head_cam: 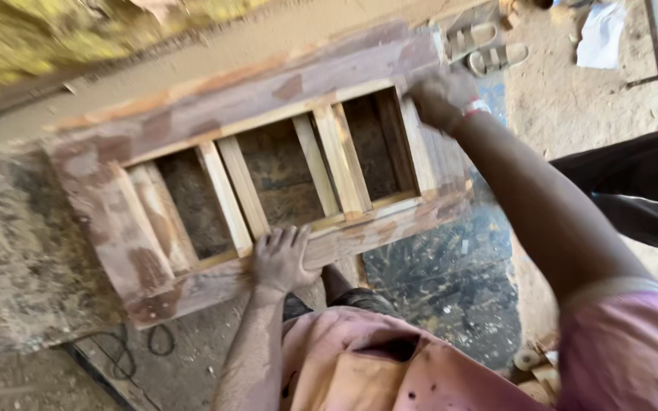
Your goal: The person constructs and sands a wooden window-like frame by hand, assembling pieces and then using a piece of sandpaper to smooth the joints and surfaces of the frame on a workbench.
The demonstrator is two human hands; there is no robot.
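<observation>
Head view, wooden frame (268, 114) under left hand (282, 259)

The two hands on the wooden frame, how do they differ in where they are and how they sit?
The left hand lies flat, fingers spread, on the near rail of the wooden frame; the right hand is curled at the far right corner. The left hand is close to the body with its arm running straight up from the bottom of the picture; the right hand is stretched far out. The right hand has a red band at the wrist; the left hand's wrist is bare. Both look dusty and touch the frame.
</observation>
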